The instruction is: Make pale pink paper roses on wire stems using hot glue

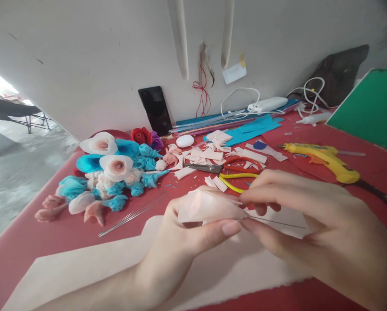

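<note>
Cupping a pale paper flower (206, 208) in the left hand (187, 242), towards six o'clock from the pliers (218, 168), and pinching its base beside the wire (277, 221) with the right hand (335, 224), perhaps risking creased petals (191, 209) through over-firm squeezing.

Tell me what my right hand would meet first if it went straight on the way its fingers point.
Most likely the pale, translucent, paper-like flower in your left hand; your right hand is at its narrow end, seemingly touching, though depth is unclear.
</note>
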`<act>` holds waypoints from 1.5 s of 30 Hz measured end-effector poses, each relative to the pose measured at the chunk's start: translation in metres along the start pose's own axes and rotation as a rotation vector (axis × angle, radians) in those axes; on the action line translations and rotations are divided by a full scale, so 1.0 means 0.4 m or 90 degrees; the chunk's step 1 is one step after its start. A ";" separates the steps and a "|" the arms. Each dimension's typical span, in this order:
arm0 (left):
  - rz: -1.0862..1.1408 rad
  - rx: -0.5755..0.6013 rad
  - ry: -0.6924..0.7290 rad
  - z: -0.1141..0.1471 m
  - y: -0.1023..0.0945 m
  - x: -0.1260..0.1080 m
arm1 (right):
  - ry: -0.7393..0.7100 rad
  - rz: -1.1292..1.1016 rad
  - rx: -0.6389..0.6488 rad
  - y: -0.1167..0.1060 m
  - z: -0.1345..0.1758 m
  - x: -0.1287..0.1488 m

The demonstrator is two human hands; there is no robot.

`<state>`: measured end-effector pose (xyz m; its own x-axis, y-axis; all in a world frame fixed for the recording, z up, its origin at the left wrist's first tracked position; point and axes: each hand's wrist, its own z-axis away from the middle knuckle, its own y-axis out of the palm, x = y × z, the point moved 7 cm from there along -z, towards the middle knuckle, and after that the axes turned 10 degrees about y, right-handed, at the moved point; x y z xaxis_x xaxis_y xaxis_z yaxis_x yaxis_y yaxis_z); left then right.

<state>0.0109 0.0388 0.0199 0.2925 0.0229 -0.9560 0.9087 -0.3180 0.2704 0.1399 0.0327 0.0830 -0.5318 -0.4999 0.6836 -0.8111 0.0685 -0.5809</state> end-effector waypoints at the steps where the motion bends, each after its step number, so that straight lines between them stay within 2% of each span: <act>1: -0.027 0.004 0.003 -0.004 0.000 -0.005 | -0.010 0.001 -0.004 -0.005 -0.003 0.004; 5: -0.154 0.031 0.026 -0.017 0.007 -0.038 | -0.054 0.043 -0.002 -0.023 -0.012 0.013; 10: -0.306 0.016 0.015 -0.014 -0.002 -0.060 | -0.121 0.128 0.034 -0.034 -0.014 0.013; 16: -0.455 0.012 0.071 -0.029 -0.006 -0.081 | -0.167 0.180 0.055 -0.030 -0.010 0.018; 24: -0.479 0.063 0.086 -0.034 0.006 -0.071 | -0.197 0.246 0.081 -0.014 -0.004 0.019; 31: -0.453 0.062 0.124 -0.041 0.011 -0.059 | -0.168 0.246 0.117 -0.003 -0.008 0.005; 40: -0.411 0.036 0.027 -0.039 -0.010 -0.009 | -0.131 0.238 0.169 0.005 -0.002 -0.014; 45: -0.374 0.035 0.010 -0.043 -0.006 0.002 | -0.113 0.211 0.183 0.011 -0.014 -0.025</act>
<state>0.0142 0.0558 0.0203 -0.2505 0.2243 -0.9418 0.9029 -0.2969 -0.3109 0.1403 0.0428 0.0758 -0.6804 -0.6335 0.3685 -0.4906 0.0202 -0.8711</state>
